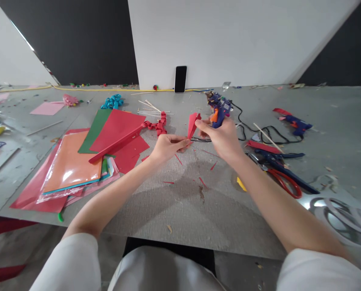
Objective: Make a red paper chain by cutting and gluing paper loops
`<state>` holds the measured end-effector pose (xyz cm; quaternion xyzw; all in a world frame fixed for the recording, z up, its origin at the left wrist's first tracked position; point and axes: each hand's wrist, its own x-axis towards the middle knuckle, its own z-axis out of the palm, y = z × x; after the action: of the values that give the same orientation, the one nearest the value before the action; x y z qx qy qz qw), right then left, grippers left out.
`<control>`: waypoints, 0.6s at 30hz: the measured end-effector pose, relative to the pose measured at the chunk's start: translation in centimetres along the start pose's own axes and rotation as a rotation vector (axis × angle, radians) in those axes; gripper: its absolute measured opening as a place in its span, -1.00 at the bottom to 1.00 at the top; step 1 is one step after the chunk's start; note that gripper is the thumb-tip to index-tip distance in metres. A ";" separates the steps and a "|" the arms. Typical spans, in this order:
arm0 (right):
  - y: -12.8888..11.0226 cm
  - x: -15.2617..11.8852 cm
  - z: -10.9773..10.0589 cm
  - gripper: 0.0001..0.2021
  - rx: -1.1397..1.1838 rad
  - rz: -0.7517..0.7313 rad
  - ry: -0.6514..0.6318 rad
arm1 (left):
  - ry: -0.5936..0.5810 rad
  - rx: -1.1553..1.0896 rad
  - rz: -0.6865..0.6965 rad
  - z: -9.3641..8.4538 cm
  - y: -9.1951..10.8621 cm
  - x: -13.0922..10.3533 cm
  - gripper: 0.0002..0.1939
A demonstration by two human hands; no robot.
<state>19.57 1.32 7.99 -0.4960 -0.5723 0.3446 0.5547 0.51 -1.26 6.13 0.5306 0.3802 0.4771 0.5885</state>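
A small folded piece of red paper [192, 124] is held upright between both hands over the middle of the table. My left hand [172, 145] pinches its lower end with thumb and fingertips. Thumb and fingers of my right hand [221, 135] close on the upper right edge of the same piece. A blue and orange glue gun [219, 109] rises at my right hand, its handle partly hidden by the fingers and its cord running off to the right. Just beyond my left hand lies a curled red paper chain [160, 124].
Red sheets [118, 131], a green sheet [91, 131] and a plastic-wrapped orange pack [74, 161] lie left. A phone [180, 79] leans on the wall. To the right are a second glue gun [298, 124], red-handled scissors [285, 182] and tape rolls [341, 218].
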 end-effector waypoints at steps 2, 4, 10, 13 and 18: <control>-0.1 0.3 -0.8 -0.50 -0.068 -0.037 0.004 | 0.031 0.004 -0.017 -0.3 0.1 0.4 -0.70; -0.2 0.7 -1.6 -0.50 -0.208 -0.096 0.030 | 0.063 0.004 -0.025 -0.6 0.3 0.7 -0.71; -0.1 1.4 -3.1 -0.58 -0.570 -0.296 0.132 | 0.133 -0.037 0.007 -1.3 0.8 1.1 -0.80; -0.3 1.4 -3.5 -0.62 -0.622 -0.347 0.133 | 0.153 -0.085 0.012 -1.6 0.8 1.2 -0.82; -0.7 1.3 -4.1 -0.68 -0.713 -0.427 0.132 | 0.179 -0.153 -0.015 -1.8 0.7 1.4 -0.84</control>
<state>23.59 1.68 9.67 -0.5480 -0.7089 -0.0304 0.4430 -0.96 0.57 6.63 0.4366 0.3975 0.5459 0.5945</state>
